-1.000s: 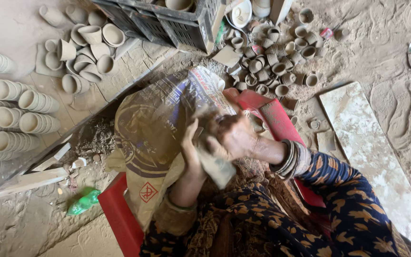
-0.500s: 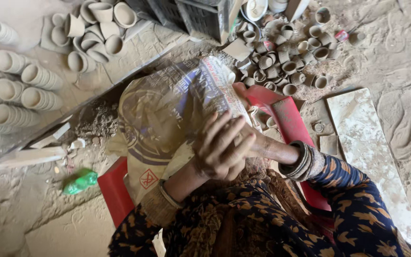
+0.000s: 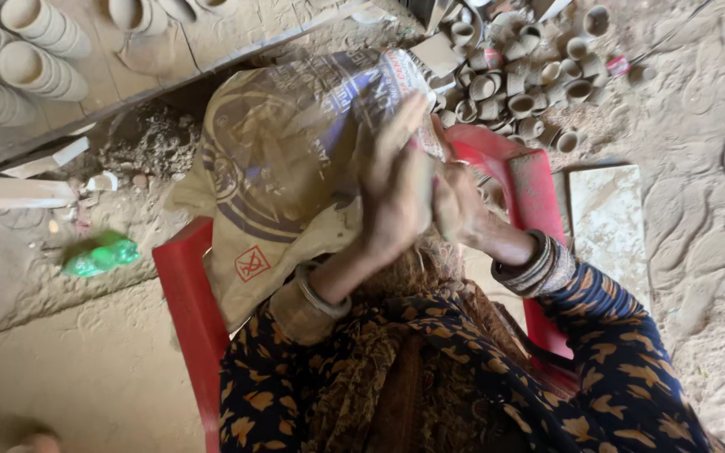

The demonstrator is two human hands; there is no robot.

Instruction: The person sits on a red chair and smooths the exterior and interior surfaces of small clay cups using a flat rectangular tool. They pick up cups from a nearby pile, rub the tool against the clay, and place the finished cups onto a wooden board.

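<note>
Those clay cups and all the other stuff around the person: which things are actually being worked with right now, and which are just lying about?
In use:
left hand and right hand, pressed together palm to palm; whatever lies between them is hidden
dusty printed sack under the hands
red plastic chair

Lying about:
stacked clay cups
heap of small clay cups
green plastic bottle
pale stone slab

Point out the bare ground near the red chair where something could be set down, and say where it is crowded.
Free: the sandy floor left of the red chair, below the green plastic bottle; the footprinted ground right of the pale stone slab. Crowded: the heap of small clay cups above the chair, and the stacked cups at top left.
</note>
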